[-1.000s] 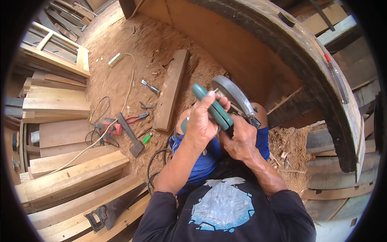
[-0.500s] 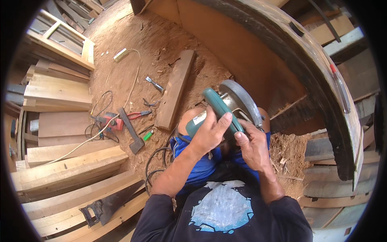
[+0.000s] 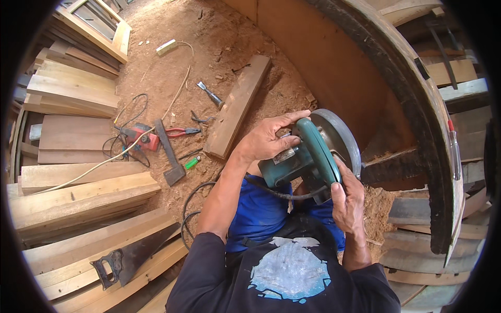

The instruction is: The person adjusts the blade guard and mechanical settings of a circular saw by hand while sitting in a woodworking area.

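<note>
A green circular saw [image 3: 300, 169] with a grey metal blade guard [image 3: 344, 138] is held above my lap, its handle slanting toward me. My left hand [image 3: 269, 136] grips the upper part of the saw, fingers reaching over the top toward the guard and thumb by the handle. At the handle's near end my right hand [image 3: 348, 195] is closed around it, thumb on the near side. A black cord [image 3: 276, 194] runs from the saw past my knees. The blade's lower part is hidden.
A large curved wooden piece [image 3: 443, 182] rises at right, with a red-tipped clear tool [image 3: 454, 148] on it. Left lie a hammer [image 3: 168, 151], pliers [image 3: 182, 131], a chisel [image 3: 210, 95], a red power tool [image 3: 142, 136], a plank [image 3: 237, 107], stacked boards [image 3: 78, 195] and a handsaw [image 3: 141, 253].
The saw has been turned and shifted right, with its motor side now more in view. My left hand has moved farther up onto its top, and my right hand has moved right along with it.
</note>
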A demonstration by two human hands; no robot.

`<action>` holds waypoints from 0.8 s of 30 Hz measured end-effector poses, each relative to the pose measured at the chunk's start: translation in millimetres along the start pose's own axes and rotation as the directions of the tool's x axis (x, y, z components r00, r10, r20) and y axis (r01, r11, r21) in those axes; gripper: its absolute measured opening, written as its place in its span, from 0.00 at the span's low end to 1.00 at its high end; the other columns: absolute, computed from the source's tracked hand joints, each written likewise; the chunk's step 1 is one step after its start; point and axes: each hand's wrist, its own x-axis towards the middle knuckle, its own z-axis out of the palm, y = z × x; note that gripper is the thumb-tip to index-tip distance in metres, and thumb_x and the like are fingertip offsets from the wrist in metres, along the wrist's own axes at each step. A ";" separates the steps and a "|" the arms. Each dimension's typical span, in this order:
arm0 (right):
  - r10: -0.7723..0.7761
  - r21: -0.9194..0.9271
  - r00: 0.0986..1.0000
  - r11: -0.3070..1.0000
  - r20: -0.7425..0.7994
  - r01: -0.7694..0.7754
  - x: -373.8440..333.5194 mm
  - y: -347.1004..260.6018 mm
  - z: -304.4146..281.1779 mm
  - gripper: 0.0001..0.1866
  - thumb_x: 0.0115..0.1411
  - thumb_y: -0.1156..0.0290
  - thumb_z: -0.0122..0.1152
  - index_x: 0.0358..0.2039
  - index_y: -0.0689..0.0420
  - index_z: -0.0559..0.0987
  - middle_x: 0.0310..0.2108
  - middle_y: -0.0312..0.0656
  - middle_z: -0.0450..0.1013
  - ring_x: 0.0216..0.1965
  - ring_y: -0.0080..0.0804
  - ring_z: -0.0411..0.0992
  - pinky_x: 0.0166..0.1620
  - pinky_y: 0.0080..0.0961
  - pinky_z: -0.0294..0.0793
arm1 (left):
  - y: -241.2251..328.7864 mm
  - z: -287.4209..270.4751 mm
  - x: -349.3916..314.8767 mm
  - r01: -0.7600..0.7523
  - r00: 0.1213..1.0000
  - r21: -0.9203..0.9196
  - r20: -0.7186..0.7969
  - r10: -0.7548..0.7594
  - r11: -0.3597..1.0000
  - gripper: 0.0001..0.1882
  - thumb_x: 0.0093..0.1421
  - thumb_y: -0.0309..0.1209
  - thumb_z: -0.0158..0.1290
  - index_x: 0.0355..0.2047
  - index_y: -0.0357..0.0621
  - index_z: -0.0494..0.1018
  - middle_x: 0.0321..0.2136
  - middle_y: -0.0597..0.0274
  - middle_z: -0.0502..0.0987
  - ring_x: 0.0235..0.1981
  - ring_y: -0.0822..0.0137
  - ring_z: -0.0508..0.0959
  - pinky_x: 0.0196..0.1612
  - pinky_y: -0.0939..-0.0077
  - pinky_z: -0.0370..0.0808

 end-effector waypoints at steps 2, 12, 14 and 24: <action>0.013 -0.011 1.000 1.000 0.009 -0.013 -0.1 -2.7 0.3 0.26 0.72 0.68 0.56 0.64 0.72 0.74 0.60 0.65 0.77 0.63 0.61 0.76 0.69 0.46 0.70 | -3.4 -1.6 0.9 0.031 0.999 -0.029 0.027 -0.030 0.999 0.32 0.67 0.26 0.64 0.71 0.38 0.70 0.67 0.55 0.77 0.67 0.62 0.76 0.74 0.62 0.66; 0.033 -0.013 0.999 0.999 0.024 -0.032 -1.9 -4.6 -3.3 0.28 0.74 0.62 0.56 0.65 0.73 0.74 0.60 0.66 0.76 0.64 0.62 0.75 0.69 0.47 0.71 | -3.1 4.1 2.1 -0.073 0.997 0.057 -0.027 0.074 0.996 0.30 0.64 0.18 0.61 0.67 0.43 0.74 0.58 0.57 0.81 0.60 0.65 0.80 0.65 0.66 0.78; 0.025 -0.012 0.999 1.000 0.026 -0.025 -2.4 -4.9 -3.5 0.28 0.74 0.62 0.56 0.65 0.73 0.74 0.60 0.66 0.76 0.64 0.62 0.75 0.68 0.47 0.71 | 0.8 2.5 1.6 -0.074 0.997 0.061 -0.017 0.075 0.995 0.30 0.64 0.18 0.62 0.67 0.44 0.74 0.59 0.57 0.81 0.60 0.65 0.80 0.65 0.66 0.78; 0.249 0.275 0.962 0.923 0.111 -0.270 -3.0 -2.9 -11.1 0.36 0.77 0.48 0.57 0.68 0.69 0.74 0.54 0.55 0.80 0.49 0.38 0.80 0.50 0.33 0.81 | 4.8 14.4 13.2 -0.119 0.992 -0.162 -0.052 0.112 0.980 0.19 0.76 0.37 0.55 0.60 0.38 0.78 0.52 0.57 0.83 0.54 0.68 0.80 0.59 0.70 0.75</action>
